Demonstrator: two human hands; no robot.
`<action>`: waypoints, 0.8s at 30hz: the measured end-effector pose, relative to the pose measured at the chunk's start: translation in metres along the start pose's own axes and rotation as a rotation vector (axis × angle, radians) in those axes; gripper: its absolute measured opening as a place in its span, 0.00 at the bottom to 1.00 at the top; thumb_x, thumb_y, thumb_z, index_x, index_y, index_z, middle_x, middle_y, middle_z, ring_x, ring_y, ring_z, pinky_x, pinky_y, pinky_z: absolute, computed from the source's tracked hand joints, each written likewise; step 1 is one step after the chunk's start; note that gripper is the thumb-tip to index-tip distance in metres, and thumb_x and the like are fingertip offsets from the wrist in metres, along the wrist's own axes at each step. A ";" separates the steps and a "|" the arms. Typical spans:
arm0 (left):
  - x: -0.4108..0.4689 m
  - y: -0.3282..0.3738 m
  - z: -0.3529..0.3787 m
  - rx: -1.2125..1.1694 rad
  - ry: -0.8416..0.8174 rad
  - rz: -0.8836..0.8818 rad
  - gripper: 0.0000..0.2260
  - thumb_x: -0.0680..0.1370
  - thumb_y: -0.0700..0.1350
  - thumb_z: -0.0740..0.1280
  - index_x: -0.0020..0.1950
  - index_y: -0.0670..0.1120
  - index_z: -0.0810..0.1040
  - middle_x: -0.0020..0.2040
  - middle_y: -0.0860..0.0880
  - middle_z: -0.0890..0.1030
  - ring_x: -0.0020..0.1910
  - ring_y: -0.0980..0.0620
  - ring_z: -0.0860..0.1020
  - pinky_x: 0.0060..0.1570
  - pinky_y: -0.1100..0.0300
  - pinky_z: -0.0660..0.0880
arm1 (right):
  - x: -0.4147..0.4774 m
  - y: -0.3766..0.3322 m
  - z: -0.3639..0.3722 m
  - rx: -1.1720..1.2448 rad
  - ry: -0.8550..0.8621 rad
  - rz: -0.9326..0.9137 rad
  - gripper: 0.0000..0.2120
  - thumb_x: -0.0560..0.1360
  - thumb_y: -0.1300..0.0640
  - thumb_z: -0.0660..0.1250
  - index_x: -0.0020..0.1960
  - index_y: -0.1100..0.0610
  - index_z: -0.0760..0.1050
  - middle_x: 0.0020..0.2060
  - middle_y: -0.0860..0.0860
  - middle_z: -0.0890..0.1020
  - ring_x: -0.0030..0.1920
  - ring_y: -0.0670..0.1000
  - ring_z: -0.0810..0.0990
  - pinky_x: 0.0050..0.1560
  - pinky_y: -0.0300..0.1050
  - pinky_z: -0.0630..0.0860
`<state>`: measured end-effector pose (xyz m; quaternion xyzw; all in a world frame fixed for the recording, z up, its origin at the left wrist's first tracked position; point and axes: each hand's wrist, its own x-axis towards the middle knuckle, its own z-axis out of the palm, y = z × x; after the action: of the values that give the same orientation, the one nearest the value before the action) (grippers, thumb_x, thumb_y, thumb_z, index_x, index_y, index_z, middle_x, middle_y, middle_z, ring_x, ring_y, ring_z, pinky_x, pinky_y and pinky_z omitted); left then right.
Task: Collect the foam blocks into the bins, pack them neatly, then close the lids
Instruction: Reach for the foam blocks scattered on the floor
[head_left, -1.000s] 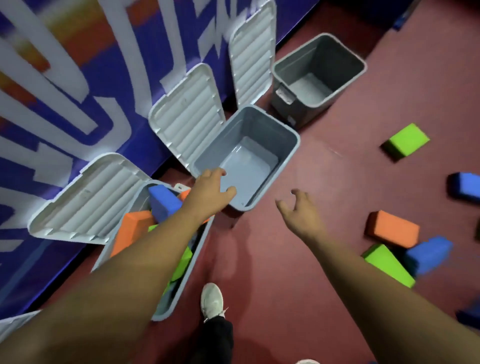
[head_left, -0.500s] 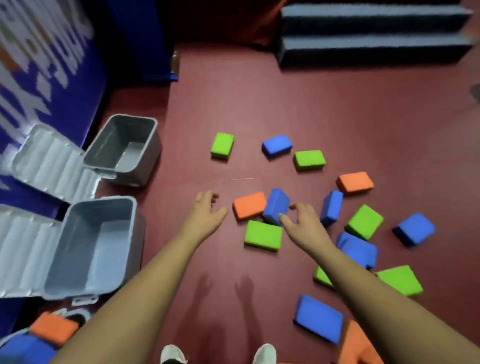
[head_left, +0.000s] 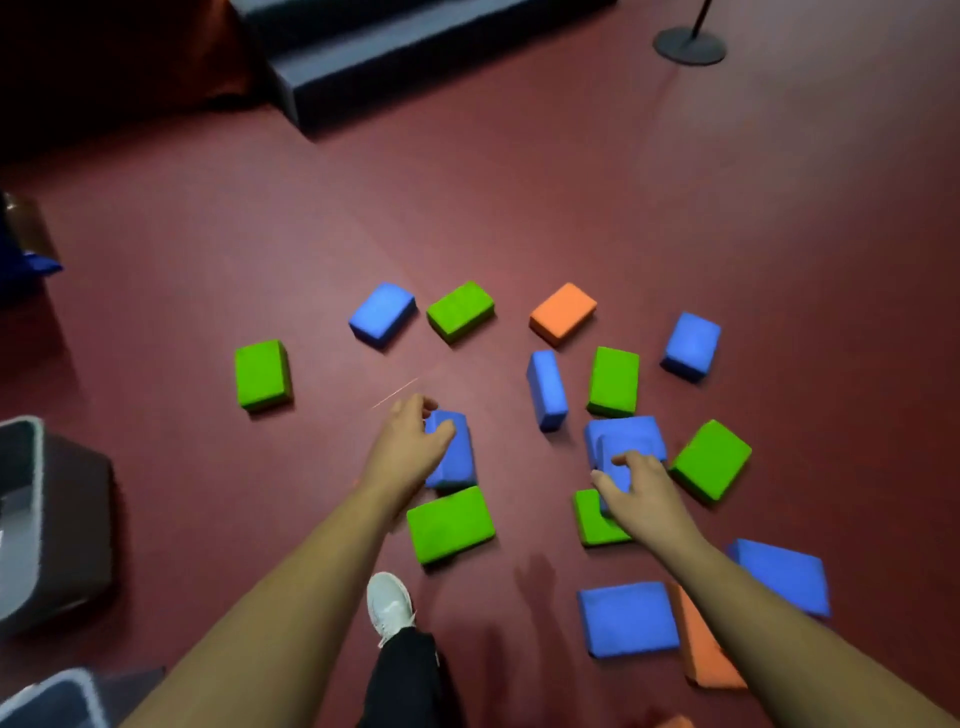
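Several blue, green and orange foam blocks lie scattered on the red floor. My left hand (head_left: 410, 447) grips a blue block (head_left: 457, 457) that stands on edge, thumb on its near face and fingers curled over its far side. Just below it lies a green block (head_left: 449, 522). My right hand (head_left: 641, 493) holds a second blue block (head_left: 615, 470), which leans against another blue block (head_left: 628, 434) and partly covers a green block (head_left: 592, 519). A grey bin (head_left: 23, 519) shows at the left edge, and another bin's rim (head_left: 57, 693) at the bottom left.
My white shoe (head_left: 389, 605) stands on the floor between my arms. Dark carpeted steps (head_left: 415, 57) rise at the back. A black stand base (head_left: 688, 47) sits at the top right. More blocks lie under my right forearm, among them a blue block (head_left: 626, 618) and an orange block (head_left: 701, 649).
The view has swung from the bins to the scattered blocks. Both hands moved forward and down, and each now grips a blue block.
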<state>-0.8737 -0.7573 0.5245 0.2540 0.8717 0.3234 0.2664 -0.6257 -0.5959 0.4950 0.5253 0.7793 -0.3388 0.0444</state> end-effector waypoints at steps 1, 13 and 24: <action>0.025 -0.010 -0.001 0.005 -0.026 -0.003 0.12 0.77 0.45 0.67 0.59 0.44 0.75 0.55 0.47 0.74 0.50 0.49 0.74 0.56 0.55 0.72 | 0.015 -0.007 0.011 0.008 0.014 0.031 0.21 0.75 0.46 0.70 0.61 0.60 0.76 0.58 0.59 0.78 0.61 0.59 0.76 0.62 0.54 0.72; 0.272 -0.151 0.086 0.160 -0.263 -0.137 0.16 0.76 0.47 0.67 0.60 0.40 0.75 0.59 0.40 0.76 0.58 0.41 0.75 0.58 0.51 0.71 | 0.215 -0.059 0.161 -0.035 -0.040 0.177 0.22 0.76 0.45 0.67 0.62 0.60 0.73 0.58 0.60 0.75 0.61 0.62 0.75 0.63 0.57 0.72; 0.400 -0.356 0.286 0.005 -0.184 -0.548 0.33 0.75 0.53 0.71 0.72 0.37 0.64 0.65 0.36 0.73 0.65 0.38 0.73 0.63 0.49 0.70 | 0.409 0.000 0.423 -0.088 -0.317 0.086 0.26 0.78 0.45 0.63 0.68 0.62 0.69 0.65 0.62 0.72 0.65 0.63 0.73 0.66 0.57 0.70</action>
<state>-1.0815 -0.6245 -0.0297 0.0379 0.8808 0.2127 0.4212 -0.9288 -0.5168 -0.0027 0.4958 0.7534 -0.3808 0.2040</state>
